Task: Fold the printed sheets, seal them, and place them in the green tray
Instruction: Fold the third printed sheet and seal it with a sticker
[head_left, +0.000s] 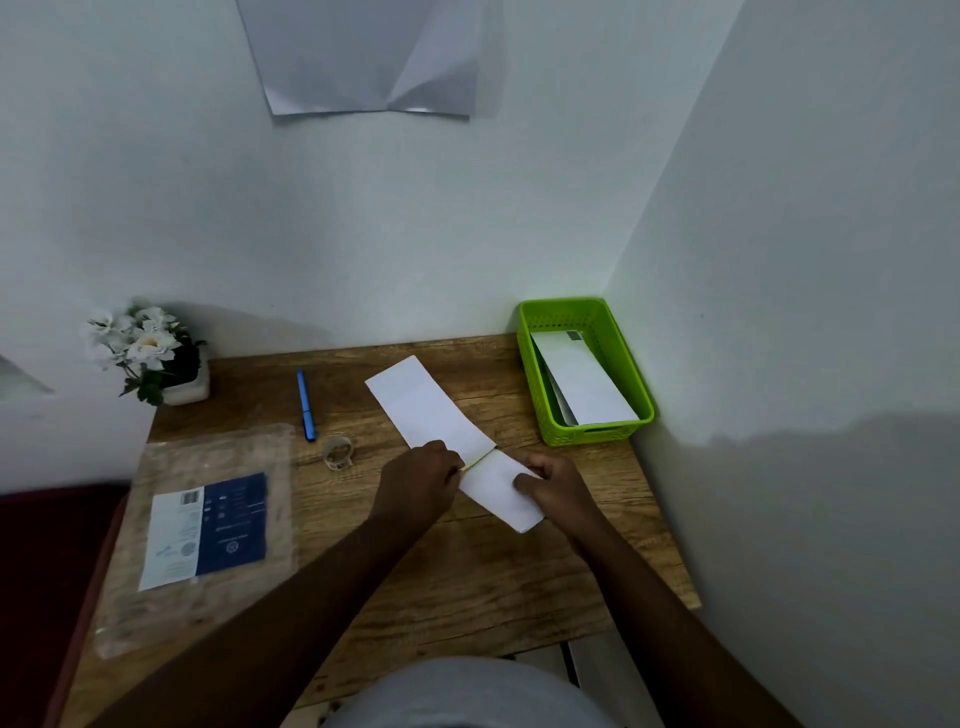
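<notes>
A folded white sheet (426, 410) lies slanted across the middle of the wooden table (467, 571). A strip of tape crosses it near its nearer end. My left hand (418, 480) has its fingertips pinched at the tape's left end on the sheet's edge. My right hand (556, 486) rests on the sheet's near part, fingers curled and pressing down on the paper. The green tray (587, 431) stands at the table's back right corner with folded white sheets (582, 379) lying in it.
A tape roll (337, 453) and a blue pen (306, 405) lie left of the sheet. A clear plastic bag with a blue and white printed card (210, 530) covers the table's left side. White flowers in a pot (150, 353) stand at the back left. Walls close in behind and right.
</notes>
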